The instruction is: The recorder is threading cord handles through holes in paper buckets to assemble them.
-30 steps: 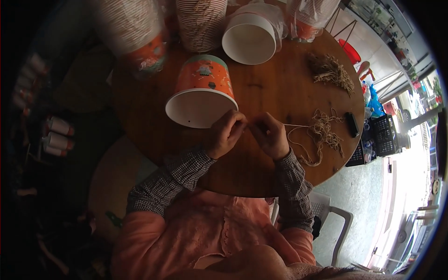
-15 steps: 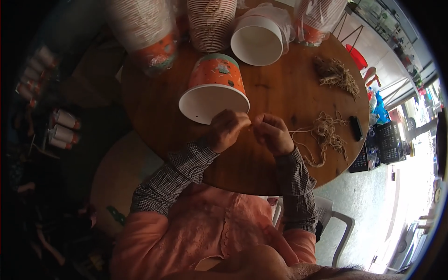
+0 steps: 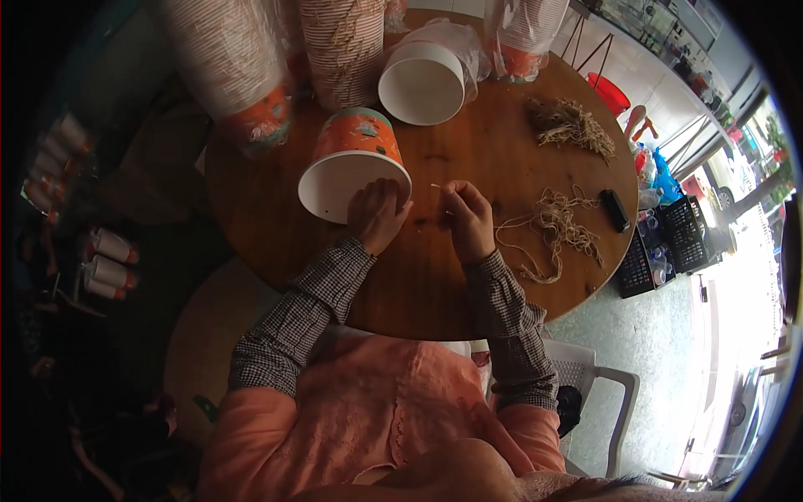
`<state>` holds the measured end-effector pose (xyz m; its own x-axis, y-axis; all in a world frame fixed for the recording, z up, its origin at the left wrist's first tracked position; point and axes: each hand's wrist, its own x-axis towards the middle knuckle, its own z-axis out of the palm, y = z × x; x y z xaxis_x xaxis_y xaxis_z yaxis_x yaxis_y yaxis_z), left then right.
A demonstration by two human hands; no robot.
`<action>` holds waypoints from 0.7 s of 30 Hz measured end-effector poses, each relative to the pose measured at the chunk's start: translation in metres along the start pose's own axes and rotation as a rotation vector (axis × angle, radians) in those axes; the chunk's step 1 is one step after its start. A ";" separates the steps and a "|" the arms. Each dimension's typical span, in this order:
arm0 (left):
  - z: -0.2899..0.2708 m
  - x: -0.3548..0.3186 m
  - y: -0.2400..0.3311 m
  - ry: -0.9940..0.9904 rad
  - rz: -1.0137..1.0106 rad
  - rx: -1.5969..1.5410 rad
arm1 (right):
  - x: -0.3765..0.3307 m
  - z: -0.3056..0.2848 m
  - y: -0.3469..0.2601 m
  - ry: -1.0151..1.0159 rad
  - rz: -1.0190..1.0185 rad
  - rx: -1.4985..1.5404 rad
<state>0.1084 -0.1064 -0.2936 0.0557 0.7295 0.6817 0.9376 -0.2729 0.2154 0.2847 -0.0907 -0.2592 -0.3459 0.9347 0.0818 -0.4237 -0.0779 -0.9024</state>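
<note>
An orange printed paper bucket lies on its side on the round wooden table, its white opening toward me. My left hand is at the lower right of that opening, fingers over the inside and thumb by the rim, closed on the edge. To its right, my right hand is raised, thumb and forefinger pinching a piece of twine whose pale end sticks out to the left. A loose tangle of twine rests beside my right wrist, one strand running toward it.
Tall stacks of nested paper buckets in plastic wrap stand at the back. Another white bucket lies there, opening toward me. A bundle of cut twine and a small black object are at the right. Beyond the table stand a chair and black crates.
My hands, close together before, have parted. The left has gone to the bucket's rim; the right holds the twine end apart from it. The whole view has shifted slightly.
</note>
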 end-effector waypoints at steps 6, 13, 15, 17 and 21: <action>-0.105 0.004 0.002 0.108 -0.008 -0.214 | -0.026 0.032 -0.009 0.120 -0.253 -0.141; -0.183 0.008 0.028 -0.098 -0.040 -0.321 | -0.056 0.091 -0.004 0.079 -0.589 -0.213; -0.178 0.002 0.028 -0.108 -0.021 -0.309 | -0.061 0.094 0.003 0.066 -0.574 -0.207; -0.172 -0.002 0.029 -0.156 -0.050 -0.398 | -0.067 0.089 0.007 0.092 -0.511 -0.195; -0.177 -0.008 0.035 -0.321 0.070 -0.340 | -0.066 0.077 0.021 0.114 -0.430 -0.057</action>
<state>0.0803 -0.2330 -0.1675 0.2682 0.8446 0.4635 0.7651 -0.4790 0.4302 0.2348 -0.1805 -0.2507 -0.0521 0.9105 0.4102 -0.4610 0.3425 -0.8187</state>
